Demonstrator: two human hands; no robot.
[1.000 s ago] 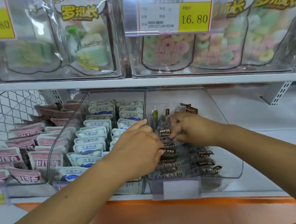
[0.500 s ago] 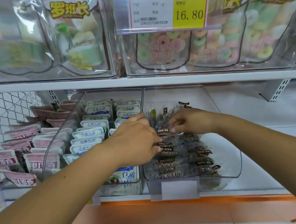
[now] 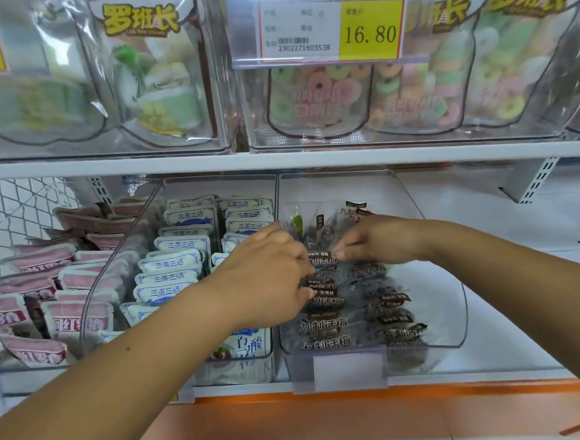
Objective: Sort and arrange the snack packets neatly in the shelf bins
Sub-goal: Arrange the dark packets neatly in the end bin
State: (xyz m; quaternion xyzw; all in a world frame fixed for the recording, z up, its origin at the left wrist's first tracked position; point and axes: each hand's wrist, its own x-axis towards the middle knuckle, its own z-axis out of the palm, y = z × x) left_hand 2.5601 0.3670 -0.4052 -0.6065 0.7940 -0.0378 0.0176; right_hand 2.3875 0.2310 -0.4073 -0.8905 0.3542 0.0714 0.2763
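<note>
With left hand and right hand each pinching dark packets in the clear bin, a tug could topple the row.

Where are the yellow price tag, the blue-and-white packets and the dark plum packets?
yellow price tag [image 3: 370, 33], head view: on the printed 16.80.
blue-and-white packets [image 3: 170, 263], head view: one packet's label.
dark plum packets [image 3: 323, 324], head view: front packet's white lettering.

Upper centre, price label: "16.80", barcode no. 2302271603538.
Upper left and upper right, candy bags: "罗班长".
Centre-left, white packets: "三蒸三晒".
Centre-right, dark packets: "九制话梅".
Left, pink packets: print only partly legible.
</note>
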